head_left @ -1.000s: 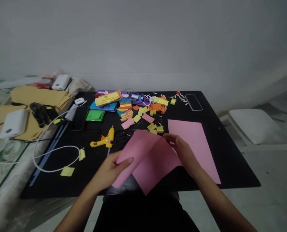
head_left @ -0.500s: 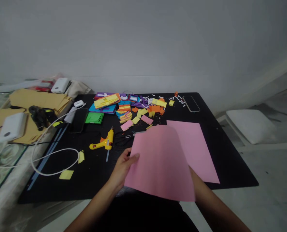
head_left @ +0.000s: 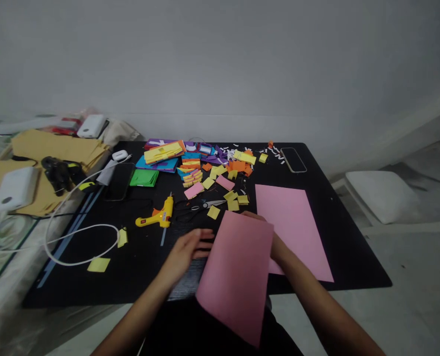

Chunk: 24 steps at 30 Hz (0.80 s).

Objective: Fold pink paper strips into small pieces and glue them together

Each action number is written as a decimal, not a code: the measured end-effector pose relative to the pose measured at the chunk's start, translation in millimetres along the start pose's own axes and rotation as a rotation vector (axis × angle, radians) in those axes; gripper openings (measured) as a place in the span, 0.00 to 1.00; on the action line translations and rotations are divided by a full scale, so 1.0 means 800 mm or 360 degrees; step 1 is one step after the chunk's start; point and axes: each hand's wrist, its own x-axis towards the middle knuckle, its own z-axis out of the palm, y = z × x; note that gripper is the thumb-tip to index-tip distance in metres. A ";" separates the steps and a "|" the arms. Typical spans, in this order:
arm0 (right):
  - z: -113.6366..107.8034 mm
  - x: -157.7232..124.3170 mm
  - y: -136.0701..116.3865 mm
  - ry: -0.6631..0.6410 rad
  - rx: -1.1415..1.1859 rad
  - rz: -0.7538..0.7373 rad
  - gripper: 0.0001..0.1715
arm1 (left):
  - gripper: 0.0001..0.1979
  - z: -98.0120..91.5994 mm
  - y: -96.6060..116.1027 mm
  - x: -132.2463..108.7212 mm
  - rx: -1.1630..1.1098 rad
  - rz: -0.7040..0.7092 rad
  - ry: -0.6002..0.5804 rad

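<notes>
Craft workspace: glue gun [head_left: 163, 215], scissors [head_left: 205, 204], paper scraps [head_left: 225, 183] on black table [head_left: 353, 254].

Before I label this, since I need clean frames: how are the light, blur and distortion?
Head view: dim, soft light, no strong glare; the raised sheet looks darker than the flat sheet. Same head view: the glue gun reads fairly clearly, the stool softer; toward the head view's edges, things seem stretched.

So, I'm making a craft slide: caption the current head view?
Right hand holding a pink paper sheet, left hand open beside it, hot-glue gun and scissors on black tabletop.
</notes>
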 end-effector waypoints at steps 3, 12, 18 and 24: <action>-0.019 0.017 -0.006 -0.0232 -0.0062 0.0012 0.05 | 0.38 -0.025 0.009 0.001 -0.0284 -0.0037 0.0027; -0.024 0.028 -0.017 -0.0147 -0.0453 0.0010 0.20 | 0.42 -0.045 0.019 -0.005 -0.0012 -0.0023 0.0139; 0.028 -0.007 0.008 0.0143 -0.0800 -0.0430 0.27 | 0.34 -0.042 0.019 -0.012 0.1202 0.0457 0.0633; 0.070 -0.024 0.047 0.0165 -0.0863 -0.0619 0.30 | 0.39 -0.032 0.008 -0.015 0.1520 0.0596 0.0722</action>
